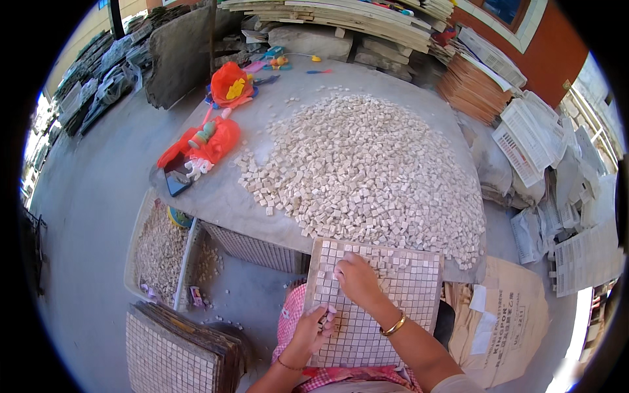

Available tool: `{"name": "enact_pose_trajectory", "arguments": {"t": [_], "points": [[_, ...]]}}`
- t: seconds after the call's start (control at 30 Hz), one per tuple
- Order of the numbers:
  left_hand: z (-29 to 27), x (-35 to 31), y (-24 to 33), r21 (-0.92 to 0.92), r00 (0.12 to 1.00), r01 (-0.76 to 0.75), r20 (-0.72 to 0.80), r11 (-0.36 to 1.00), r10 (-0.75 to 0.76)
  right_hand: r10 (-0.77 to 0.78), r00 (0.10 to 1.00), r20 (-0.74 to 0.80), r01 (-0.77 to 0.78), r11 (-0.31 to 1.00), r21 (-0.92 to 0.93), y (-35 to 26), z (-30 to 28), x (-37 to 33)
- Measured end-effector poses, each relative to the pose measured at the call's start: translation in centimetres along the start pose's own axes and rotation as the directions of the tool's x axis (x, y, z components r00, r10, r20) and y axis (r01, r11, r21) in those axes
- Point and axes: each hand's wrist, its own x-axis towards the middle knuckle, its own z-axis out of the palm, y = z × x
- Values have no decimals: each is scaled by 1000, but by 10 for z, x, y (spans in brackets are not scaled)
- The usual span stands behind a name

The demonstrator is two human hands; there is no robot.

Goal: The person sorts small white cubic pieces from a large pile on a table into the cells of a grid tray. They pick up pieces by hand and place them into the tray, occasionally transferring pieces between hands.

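Observation:
A framed board (440,278) laid with small square stone mosaic tiles in a grid rests on my lap, at the near edge of the table. My left hand (314,334) is cupped at its left side, with several loose mosaic tiles (325,319) in the fingers. Over the upper left part of the grid, my right hand (360,280) is closed in a pinch, a pale tile at its fingertips. Loose tiles also lie on the board's upper part. Beyond it, a wide heap of mosaic tiles (373,164) covers much of the table (275,226).
Red plastic bags (226,134), toys and a phone (177,184) lie at the table's left. Below stands a white crate (136,252) of tiles. Stacked tiled boards (170,354) are at lower left. Flattened brown sacks (517,321) and white plastic baskets (524,141) lie on the right.

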Motion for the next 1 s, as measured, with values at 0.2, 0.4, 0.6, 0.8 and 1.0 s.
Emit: {"name": "enact_pose_trajectory", "arguments": {"t": [0.2, 0.4, 0.6, 0.8, 1.0], "points": [[5, -8, -1, 30, 1000, -25, -8, 999, 25, 16, 999, -41, -17, 1000, -25, -11, -3, 0], [5, -8, -2, 51, 999, -33, -10, 998, 34, -9, 998, -60, 7, 999, -44, -12, -1, -2], [-1, -8, -6, 18, 1000, -21, 3, 1000, 21, 62, 998, 5, -62, 997, -40, -13, -3, 2], [-4, -10, -4, -3, 1000, -19, 15, 1000, 19, 24, 1000, -9, -23, 1000, 15, -4, -6, -8], [-6, -11, -3, 40, 999, -30, -24, 999, 31, 181, 977, 109, -194, 974, 118, -7, -26, -18]]}}
